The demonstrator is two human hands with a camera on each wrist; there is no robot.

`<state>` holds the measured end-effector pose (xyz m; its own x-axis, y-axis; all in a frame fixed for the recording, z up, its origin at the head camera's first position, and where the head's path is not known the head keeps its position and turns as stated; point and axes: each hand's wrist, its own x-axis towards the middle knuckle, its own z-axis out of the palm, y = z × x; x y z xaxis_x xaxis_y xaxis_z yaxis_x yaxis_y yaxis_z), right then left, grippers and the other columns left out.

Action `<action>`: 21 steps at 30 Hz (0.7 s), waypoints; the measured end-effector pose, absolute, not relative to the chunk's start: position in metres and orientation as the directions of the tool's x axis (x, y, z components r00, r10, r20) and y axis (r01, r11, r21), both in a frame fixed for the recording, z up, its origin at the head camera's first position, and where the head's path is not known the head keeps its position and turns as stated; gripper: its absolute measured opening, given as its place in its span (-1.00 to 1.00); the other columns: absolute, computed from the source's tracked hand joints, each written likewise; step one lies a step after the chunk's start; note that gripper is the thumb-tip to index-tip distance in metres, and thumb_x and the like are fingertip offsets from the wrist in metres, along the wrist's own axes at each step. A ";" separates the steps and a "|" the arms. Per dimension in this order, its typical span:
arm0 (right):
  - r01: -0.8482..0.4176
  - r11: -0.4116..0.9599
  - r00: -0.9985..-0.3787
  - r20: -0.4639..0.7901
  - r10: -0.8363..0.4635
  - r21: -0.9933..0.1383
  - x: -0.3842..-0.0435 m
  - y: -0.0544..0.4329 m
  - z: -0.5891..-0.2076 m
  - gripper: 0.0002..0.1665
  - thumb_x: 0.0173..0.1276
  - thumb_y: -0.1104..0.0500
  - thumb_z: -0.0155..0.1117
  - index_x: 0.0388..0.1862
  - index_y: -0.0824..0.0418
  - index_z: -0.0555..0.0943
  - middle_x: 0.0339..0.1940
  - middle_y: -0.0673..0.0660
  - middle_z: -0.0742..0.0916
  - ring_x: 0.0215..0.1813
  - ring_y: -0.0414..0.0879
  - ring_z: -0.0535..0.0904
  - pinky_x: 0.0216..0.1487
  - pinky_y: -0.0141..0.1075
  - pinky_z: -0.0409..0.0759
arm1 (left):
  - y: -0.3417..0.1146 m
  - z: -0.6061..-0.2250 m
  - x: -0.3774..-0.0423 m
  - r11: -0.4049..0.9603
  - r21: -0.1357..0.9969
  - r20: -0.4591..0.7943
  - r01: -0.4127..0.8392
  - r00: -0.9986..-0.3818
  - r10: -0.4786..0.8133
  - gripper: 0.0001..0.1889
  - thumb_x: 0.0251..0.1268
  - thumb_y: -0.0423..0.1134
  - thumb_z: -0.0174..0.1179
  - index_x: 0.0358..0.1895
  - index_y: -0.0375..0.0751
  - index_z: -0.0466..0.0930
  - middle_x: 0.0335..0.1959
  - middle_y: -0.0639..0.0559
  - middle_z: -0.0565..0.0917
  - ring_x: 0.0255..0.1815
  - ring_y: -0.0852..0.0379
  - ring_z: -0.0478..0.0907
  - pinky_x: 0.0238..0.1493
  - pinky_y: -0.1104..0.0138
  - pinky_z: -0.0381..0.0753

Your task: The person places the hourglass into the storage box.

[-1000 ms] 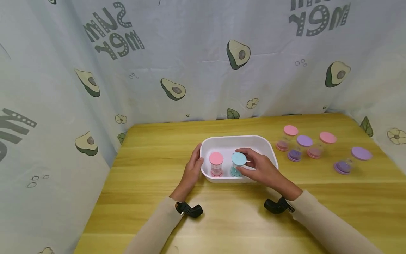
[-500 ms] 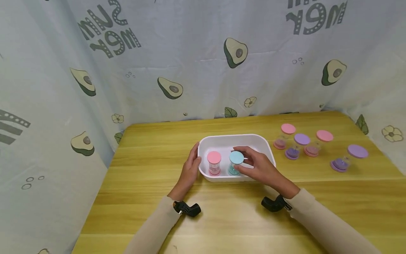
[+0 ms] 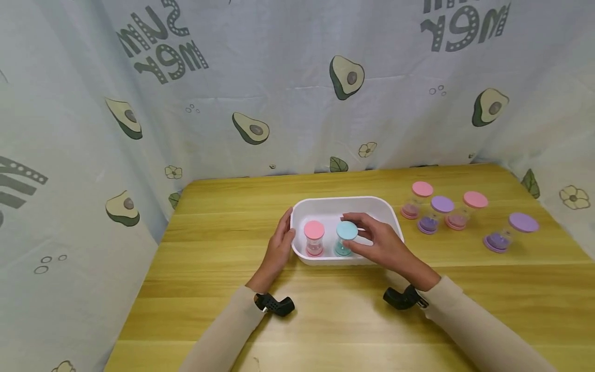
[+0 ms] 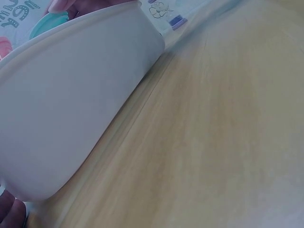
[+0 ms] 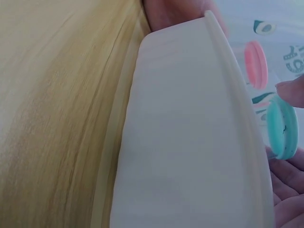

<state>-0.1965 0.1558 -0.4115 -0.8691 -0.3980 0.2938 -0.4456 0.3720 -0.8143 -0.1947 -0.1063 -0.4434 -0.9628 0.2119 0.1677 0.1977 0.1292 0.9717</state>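
Observation:
A white tray (image 3: 395, 219) sits on the table, with a pink-capped sand timer (image 3: 314, 231) upright in its left part. To the right of it stands a light-blue sand timer (image 3: 346, 231). My right hand (image 3: 378, 242) holds the blue timer between thumb and fingers. In the right wrist view the blue cap (image 5: 283, 128) shows beyond the tray wall, with fingers on either side. My left hand (image 3: 277, 248) lies against the tray's left end, fingers along the outer wall and thumb by the near corner. Whether the blue timer touches the tray floor I cannot tell.
Several more timers lie right of the tray: a pink one (image 3: 421, 190), a purple one (image 3: 441, 205), another pink one (image 3: 475, 200) and a purple one farthest right (image 3: 522, 223). A patterned curtain (image 3: 297, 129) hangs behind the wooden table (image 3: 223, 222).
The head view has shifted slightly, moving the whole scene a little in the frame. Both hands, the blue timer and the tray keep nearly the same positions relative to each other.

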 end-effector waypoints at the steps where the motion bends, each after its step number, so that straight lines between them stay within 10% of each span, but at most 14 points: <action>1: -0.448 0.368 -0.869 0.299 -0.395 -0.815 -0.196 0.157 -0.411 -0.33 0.15 0.20 0.48 0.24 0.25 0.47 0.19 0.13 0.61 0.19 -0.07 0.55 0.14 -0.40 0.52 | -0.106 -0.444 -0.195 0.130 0.972 0.167 0.198 -0.962 0.215 -0.45 0.54 -0.37 -0.23 0.53 -0.27 -0.06 0.52 -0.17 0.08 0.51 0.03 0.03 0.44 0.25 0.11; 21: -0.463 0.294 -0.865 0.353 -0.357 -0.837 -0.187 0.166 -0.397 -0.33 0.21 0.31 0.40 0.30 0.33 0.41 0.24 0.28 0.55 0.28 0.09 0.48 0.20 -0.31 0.48 | -0.105 -0.447 -0.194 0.102 0.975 0.172 0.198 -0.960 0.223 -0.44 0.55 -0.35 -0.23 0.54 -0.24 -0.08 0.53 -0.14 0.07 0.51 0.03 0.03 0.44 0.22 0.12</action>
